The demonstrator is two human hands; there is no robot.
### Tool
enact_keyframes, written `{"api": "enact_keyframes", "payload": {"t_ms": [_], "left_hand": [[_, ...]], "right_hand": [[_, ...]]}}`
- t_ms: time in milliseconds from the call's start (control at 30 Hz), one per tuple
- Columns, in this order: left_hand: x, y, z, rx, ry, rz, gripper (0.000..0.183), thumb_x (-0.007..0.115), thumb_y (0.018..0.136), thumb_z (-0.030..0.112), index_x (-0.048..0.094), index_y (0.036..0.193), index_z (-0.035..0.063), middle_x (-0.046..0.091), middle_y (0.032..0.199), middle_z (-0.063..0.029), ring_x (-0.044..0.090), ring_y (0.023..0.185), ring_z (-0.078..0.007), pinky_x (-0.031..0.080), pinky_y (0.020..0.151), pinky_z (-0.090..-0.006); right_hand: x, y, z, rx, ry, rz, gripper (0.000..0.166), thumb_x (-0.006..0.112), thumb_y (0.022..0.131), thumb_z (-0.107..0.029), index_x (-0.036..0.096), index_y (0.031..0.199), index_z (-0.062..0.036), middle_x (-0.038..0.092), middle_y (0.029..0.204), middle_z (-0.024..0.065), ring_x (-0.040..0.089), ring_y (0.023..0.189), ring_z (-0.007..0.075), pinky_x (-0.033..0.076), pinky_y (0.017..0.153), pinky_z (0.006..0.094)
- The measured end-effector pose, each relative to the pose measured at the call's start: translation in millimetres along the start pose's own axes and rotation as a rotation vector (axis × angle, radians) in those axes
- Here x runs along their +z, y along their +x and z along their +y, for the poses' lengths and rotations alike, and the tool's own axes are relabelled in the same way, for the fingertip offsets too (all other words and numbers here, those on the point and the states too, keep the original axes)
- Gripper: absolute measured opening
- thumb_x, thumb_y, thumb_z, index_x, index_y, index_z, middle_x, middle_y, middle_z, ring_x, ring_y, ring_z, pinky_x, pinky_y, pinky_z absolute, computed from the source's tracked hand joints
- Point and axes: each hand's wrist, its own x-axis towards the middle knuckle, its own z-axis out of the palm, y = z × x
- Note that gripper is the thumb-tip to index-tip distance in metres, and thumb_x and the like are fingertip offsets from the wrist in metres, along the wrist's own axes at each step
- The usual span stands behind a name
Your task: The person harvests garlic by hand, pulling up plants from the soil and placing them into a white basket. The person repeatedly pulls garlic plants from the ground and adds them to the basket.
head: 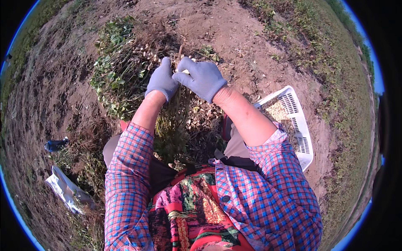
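Both my hands wear grey-purple knit gloves and meet in front of me at an uprooted peanut plant. My left hand (162,79) is closed around its stems, with the root (181,49) pointing away from me and the leafy stems (171,131) hanging back between my knees. Bent at the fingers, my right hand (202,77) grips a pale peanut pod (186,71) by the root end. Fingers partly hide the pods there. Just beyond and left of my hands lies a heap of peanut plants (117,72), with clusters of pods (147,52) showing on its far side.
A white plastic basket (302,138) holding many peanut pods (276,110) stands by my right leg. To my left are a dark blue bottle (56,145) and a white sack (67,191) on bare soil and dry stems. Low green crop rows (339,103) run along the right.
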Motion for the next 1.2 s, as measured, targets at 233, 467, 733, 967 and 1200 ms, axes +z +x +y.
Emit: {"api": "enact_keyframes", "payload": {"t_ms": [233,467,733,967,1200], "left_hand": [[-8,16,-14,-0.104,-0.232,0.062,0.073,0.068,0.078,0.048,0.042,0.12,-0.0053,0.057,0.111,-0.0285,0.057,0.103,-0.0366,0.045,0.087,-0.0387],[-36,-5,12,-0.162,-1.047,-0.154,0.056,0.069,0.083,0.019,0.043,0.131,0.0057,0.062,0.106,-0.0058,0.058,0.096,-0.012,0.047,0.082,-0.0265],[-22,-15,-6,-0.043,-1.268,-0.345,0.064,0.058,0.087,0.007,0.025,0.14,-0.0028,0.061,0.115,-0.0112,0.059,0.105,-0.018,0.043,0.093,-0.0284],[-28,-21,0,0.155,-1.012,-0.338,0.042,0.054,0.087,0.004,0.046,0.128,-0.0022,0.059,0.118,-0.0117,0.056,0.108,-0.0192,0.042,0.095,-0.0311],[-31,-20,3,-0.12,-1.182,-0.333,0.048,0.061,0.085,0.007,0.043,0.128,-0.0024,0.062,0.109,-0.0088,0.061,0.096,-0.0142,0.048,0.086,-0.027]], "right_hand": [[-54,-47,-14,-0.022,0.16,-0.113,0.025,0.058,0.086,-0.039,0.054,0.087,-0.0147,0.061,0.065,0.0118,0.062,0.066,0.0336,0.046,0.057,0.0443],[-161,-231,189,0.682,-0.491,-0.399,0.035,0.056,0.085,-0.035,0.06,0.111,-0.013,0.059,0.112,0.0188,0.057,0.104,0.0327,0.045,0.089,0.0398],[-94,-108,92,0.37,0.297,0.067,0.045,0.055,0.092,-0.038,0.053,0.122,-0.0049,0.055,0.123,0.0124,0.052,0.115,0.021,0.04,0.097,0.0311],[-2,-14,62,0.576,1.12,-0.095,0.067,0.032,0.093,-0.061,0.05,0.128,-0.0072,0.059,0.121,0.0085,0.055,0.113,0.0195,0.044,0.095,0.0346],[6,1,51,0.574,1.593,-0.171,0.068,0.042,0.086,-0.066,0.057,0.115,-0.0059,0.064,0.091,0.0061,0.065,0.069,0.0172,0.057,0.059,0.0322]]}}
